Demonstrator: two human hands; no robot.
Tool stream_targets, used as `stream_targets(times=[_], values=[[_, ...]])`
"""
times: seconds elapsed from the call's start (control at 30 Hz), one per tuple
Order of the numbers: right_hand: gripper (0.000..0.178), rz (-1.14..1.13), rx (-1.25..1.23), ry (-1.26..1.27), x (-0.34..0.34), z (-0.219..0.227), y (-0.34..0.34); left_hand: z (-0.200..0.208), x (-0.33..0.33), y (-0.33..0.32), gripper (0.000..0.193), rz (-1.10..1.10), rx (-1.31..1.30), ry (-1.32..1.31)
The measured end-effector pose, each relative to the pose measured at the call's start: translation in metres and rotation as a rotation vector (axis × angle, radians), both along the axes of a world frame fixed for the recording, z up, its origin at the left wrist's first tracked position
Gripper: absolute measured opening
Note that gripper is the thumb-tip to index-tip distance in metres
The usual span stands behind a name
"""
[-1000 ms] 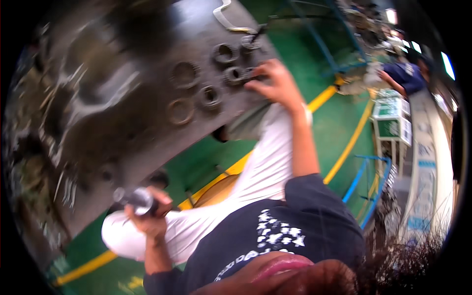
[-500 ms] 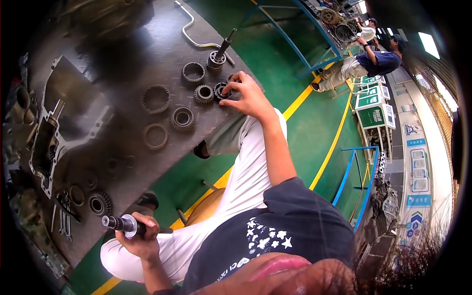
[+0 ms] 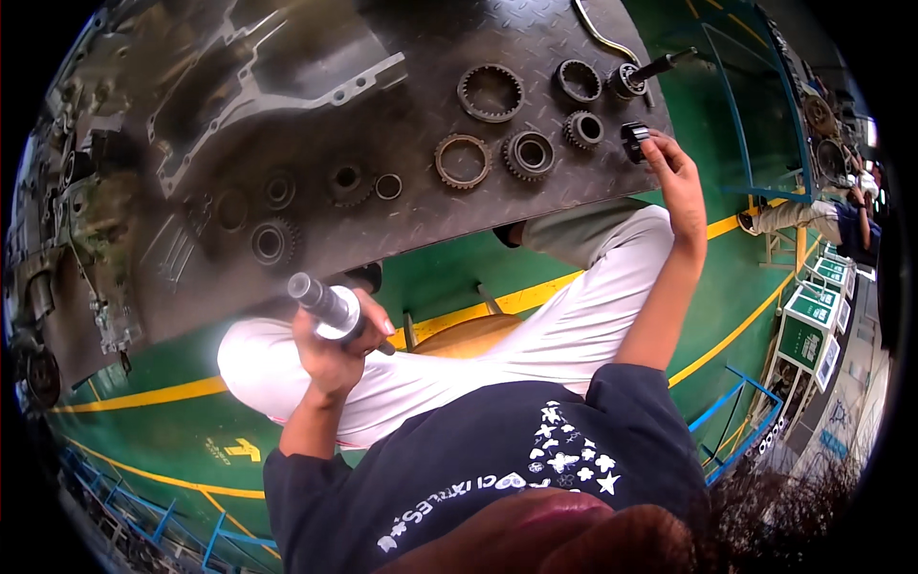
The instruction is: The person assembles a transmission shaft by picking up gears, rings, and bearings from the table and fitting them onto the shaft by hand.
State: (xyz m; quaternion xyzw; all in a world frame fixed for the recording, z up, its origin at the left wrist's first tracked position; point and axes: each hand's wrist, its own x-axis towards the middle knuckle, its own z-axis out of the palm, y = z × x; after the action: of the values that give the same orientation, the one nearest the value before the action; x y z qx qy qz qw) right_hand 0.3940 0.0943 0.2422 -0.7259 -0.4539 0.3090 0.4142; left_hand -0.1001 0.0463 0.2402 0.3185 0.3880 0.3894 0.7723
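My left hand (image 3: 330,362) is wrapped round a stepped metal shaft (image 3: 325,302), tilted above my lap, its thick end pointing up toward the table. At the table's right end, the fingertips of my right hand (image 3: 677,174) pinch a small dark gear (image 3: 632,142) at its side. The gear is tipped on edge; whether it still touches the tabletop I cannot tell. Beside it lie a toothed gear (image 3: 583,129), a larger gear with a hub (image 3: 529,155) and a brownish ring (image 3: 463,161). Behind them are two toothed rings, one large (image 3: 491,93) and one smaller (image 3: 579,81).
A second shaft with a bearing (image 3: 628,81) and a bent metal rod (image 3: 605,36) lie near the table's (image 3: 411,210) right edge. Farther left are more gears (image 3: 274,242), wrenches (image 3: 170,251) and a large casing (image 3: 253,96). A wooden stool (image 3: 464,340) is under me.
My view has swung, bringing more of the table's left side into sight. My right fingers, spread around the small gear before, now pinch it tilted. My left hand keeps the shaft.
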Motion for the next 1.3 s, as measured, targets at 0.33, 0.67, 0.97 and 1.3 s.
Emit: stream_targets(times=[0.33, 0.67, 0.97, 1.3], values=[[0.027, 0.158, 0.048, -0.615, -0.036, 0.008, 0.005, 0.004, 0.003, 0.004, 0.086, -0.011, 0.017, -0.008], [0.052, 0.539, 0.092, -0.722, -0.075, 0.024, 0.042, 0.014, 0.015, 0.01, 0.086, -0.076, 0.018, -0.038], [0.054, 0.389, 0.089, -0.095, -0.06, 0.033, 0.032, 0.015, 0.019, 0.008, 0.09, -0.115, 0.002, -0.036], [0.048, 0.241, 0.102, 0.961, -0.045, 0.031, 0.029, 0.015, 0.021, 0.009, 0.09, -0.114, -0.043, -0.032]])
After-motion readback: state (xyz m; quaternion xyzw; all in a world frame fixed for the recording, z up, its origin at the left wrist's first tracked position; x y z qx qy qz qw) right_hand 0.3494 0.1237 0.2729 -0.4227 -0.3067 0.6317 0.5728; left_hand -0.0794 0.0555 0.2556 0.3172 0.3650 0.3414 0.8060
